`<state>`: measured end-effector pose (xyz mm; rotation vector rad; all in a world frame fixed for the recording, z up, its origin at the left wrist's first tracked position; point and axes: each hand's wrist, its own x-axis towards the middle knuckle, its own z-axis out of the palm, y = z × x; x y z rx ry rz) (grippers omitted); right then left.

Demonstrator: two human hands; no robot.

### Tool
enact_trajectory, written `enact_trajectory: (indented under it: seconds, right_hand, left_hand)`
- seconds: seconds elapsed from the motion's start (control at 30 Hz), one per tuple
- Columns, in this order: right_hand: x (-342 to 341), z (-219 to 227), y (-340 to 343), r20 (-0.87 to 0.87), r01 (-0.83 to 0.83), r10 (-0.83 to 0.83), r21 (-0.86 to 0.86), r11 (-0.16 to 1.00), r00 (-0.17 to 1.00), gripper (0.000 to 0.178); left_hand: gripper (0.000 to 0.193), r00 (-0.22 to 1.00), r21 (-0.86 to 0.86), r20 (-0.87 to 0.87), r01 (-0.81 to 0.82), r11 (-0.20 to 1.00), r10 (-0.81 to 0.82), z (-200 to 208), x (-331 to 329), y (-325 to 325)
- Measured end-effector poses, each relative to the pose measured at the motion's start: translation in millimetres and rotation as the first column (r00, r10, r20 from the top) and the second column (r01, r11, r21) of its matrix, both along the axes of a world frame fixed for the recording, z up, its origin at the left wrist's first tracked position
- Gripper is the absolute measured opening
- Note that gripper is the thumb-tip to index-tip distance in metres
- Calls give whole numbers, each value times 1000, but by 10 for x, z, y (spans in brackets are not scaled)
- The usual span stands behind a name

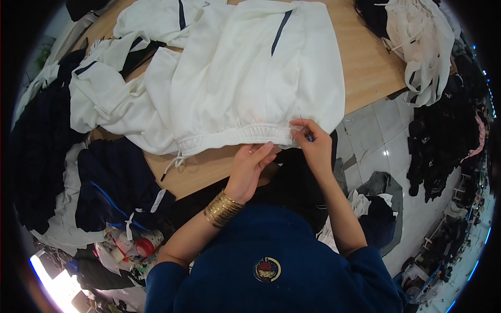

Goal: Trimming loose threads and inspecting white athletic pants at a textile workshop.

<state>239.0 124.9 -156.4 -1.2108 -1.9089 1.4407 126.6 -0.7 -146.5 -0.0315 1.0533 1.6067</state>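
Note:
White pants [245,78] with a gathered elastic waistband and navy stripe lie over the table, the waistband toward me. A drawstring [172,167] with a dark tip hangs from the band's left end. My left hand [250,169], a gold bangle stack [222,208] at its wrist, rests at the band's lower edge with fingers loosely spread. My right hand [313,143] is closed at the band's right part, around a small tool [309,137] with a blue part. A thin tip points up beyond the fingers; the rest of the tool is hidden.
More white garments [120,99] lie on the wooden table [368,62] to the left. A bundle of pale cloth strips [425,47] hangs over its far right corner. Navy garments [117,182] heap at left. Dark clothes [443,141] and an open grey bag [389,190] lie on the tiled floor.

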Motion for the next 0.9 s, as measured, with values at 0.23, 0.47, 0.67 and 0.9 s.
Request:
enact_trajectory:
  seconds: [0.23,0.47,0.67,0.9]
  right_hand:
    - [56,60,-56,-124,17,-27,-83,996,992,17]
    - [68,299,-125,-239,-12,5,-26,1000,971,17]
    - [127,631,-124,-126,-136,165,207,969,978,18]
    - [208,635,-38,105,-161,123,700,695,987,25]
  left_hand:
    - [24,983,-70,-145,102,992,-111,-10,-14,200]
    - [28,999,110,49,-23,994,18,134,-27,187]
    - [37,994,133,-65,-75,988,84,395,-10,258]
    - [38,993,150,-69,-88,985,99,485,28,256]
